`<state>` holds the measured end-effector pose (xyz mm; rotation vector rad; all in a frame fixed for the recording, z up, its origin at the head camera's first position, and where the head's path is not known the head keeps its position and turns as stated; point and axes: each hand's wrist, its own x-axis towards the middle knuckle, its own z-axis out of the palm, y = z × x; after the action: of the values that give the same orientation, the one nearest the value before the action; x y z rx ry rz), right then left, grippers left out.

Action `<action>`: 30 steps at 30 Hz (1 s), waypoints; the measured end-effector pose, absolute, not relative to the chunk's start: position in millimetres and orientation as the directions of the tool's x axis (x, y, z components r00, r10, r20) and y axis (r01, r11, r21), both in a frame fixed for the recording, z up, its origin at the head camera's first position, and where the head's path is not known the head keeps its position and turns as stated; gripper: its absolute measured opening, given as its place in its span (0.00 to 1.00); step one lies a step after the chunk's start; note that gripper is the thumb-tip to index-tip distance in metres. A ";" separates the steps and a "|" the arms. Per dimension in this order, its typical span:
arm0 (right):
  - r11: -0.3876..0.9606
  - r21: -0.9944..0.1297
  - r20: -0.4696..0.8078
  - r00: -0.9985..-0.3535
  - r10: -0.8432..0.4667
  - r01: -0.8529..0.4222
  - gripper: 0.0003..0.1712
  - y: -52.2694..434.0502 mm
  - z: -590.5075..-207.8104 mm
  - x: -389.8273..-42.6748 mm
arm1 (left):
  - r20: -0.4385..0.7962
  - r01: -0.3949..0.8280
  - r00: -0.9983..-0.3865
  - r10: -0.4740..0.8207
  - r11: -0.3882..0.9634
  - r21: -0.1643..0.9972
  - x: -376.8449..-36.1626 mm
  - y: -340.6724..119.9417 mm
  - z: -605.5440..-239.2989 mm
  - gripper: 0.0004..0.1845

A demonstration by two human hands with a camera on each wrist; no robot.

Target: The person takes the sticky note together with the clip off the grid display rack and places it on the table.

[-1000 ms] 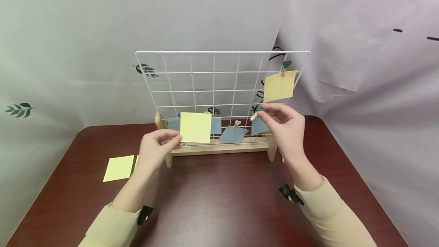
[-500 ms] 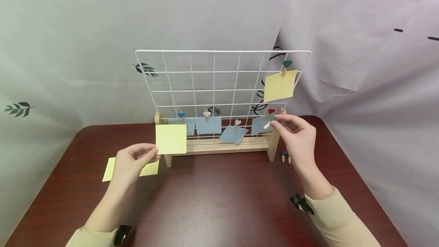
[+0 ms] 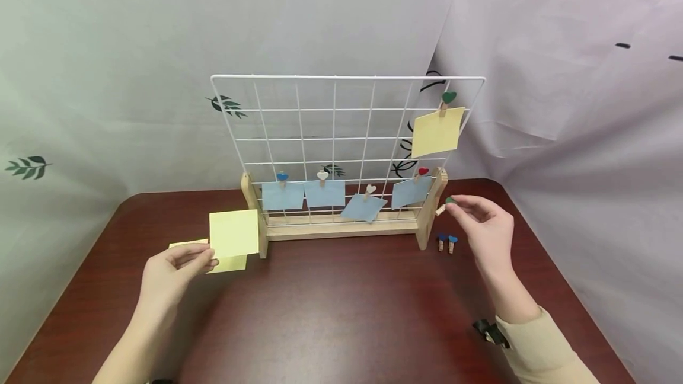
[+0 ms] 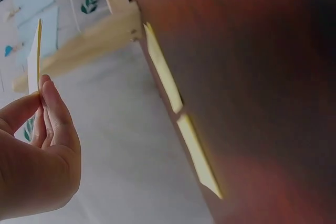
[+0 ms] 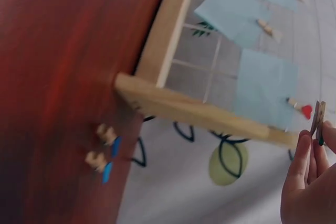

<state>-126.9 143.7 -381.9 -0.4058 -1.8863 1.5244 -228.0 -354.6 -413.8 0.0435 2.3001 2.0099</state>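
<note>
My left hand (image 3: 173,274) pinches a yellow sticky note (image 3: 233,233) by its lower left corner, held up left of the rack. In the left wrist view that sticky note (image 4: 35,59) shows edge-on between thumb and fingers. At the right, my right hand (image 3: 482,230) pinches a small wooden clothespin (image 3: 441,210) with a green heart, beside the rack's right leg. The white wire grid rack (image 3: 334,109) bears a yellow note (image 3: 439,133) under a green-heart clothespin at upper right. Several blue notes (image 3: 325,194) hang along its lower rows on heart clothespins.
Yellow notes (image 3: 228,264) lie on the dark red table (image 3: 341,313) at the left, partly behind my left hand. Two blue-heart clothespins (image 3: 452,244) lie right of the wooden stand (image 3: 341,230). A pale cloth backdrop (image 3: 133,76) hangs behind the table.
My left hand has moved left and down with the sticky note, away from the rack's front. My right hand has moved right and down with the green-heart clothespin, off the grid.
</note>
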 end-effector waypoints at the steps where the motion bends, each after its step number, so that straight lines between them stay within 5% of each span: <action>1: 0.271 -0.950 0.294 -0.727 0.621 -0.152 0.11 146.4 -384.1 -125.5 | -0.048 -0.038 -0.996 0.073 0.141 0.989 -227.9 -358.4 -415.1 0.17; 17: 0.379 -0.924 0.213 -0.746 0.630 0.057 0.16 178.8 -420.7 -114.4 | -0.091 -0.093 -0.996 -0.023 0.192 0.977 -232.5 -416.8 -434.8 0.21; 30: 0.293 -0.948 0.100 -0.759 0.644 0.123 0.17 202.7 -439.5 -108.1 | -0.156 -0.182 -0.983 -0.095 0.467 0.865 -240.2 -466.2 -439.1 0.18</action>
<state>-108.1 202.7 -439.5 -0.6834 -2.0972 1.4760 -240.2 -466.2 -439.1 -0.2481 2.6163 1.5602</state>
